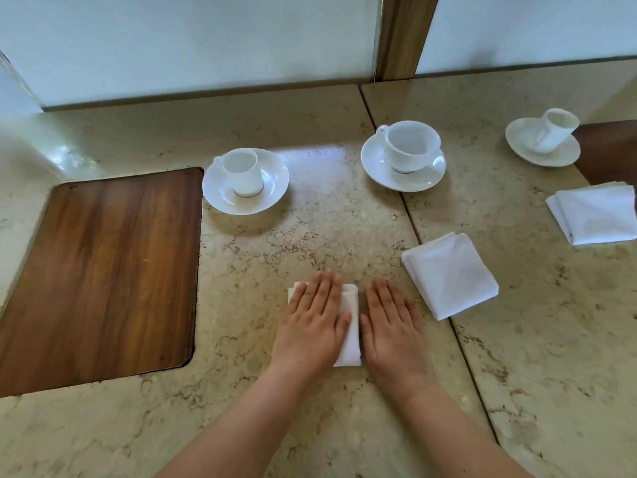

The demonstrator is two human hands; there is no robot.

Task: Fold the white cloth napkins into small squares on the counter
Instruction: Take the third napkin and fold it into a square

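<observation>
Napkin (350, 326) lies under flat, open left grip (312, 326); open right grip (393, 334) rests just beside it.

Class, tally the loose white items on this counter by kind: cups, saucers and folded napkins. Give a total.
Cups: 3
Saucers: 3
Folded napkins: 3
Total: 9

The left hand (312, 326) pressed flat on a small folded napkin (350, 336) while the right hand (393, 331) lay flat on the counter (310, 236) just beside that napkin.
</observation>
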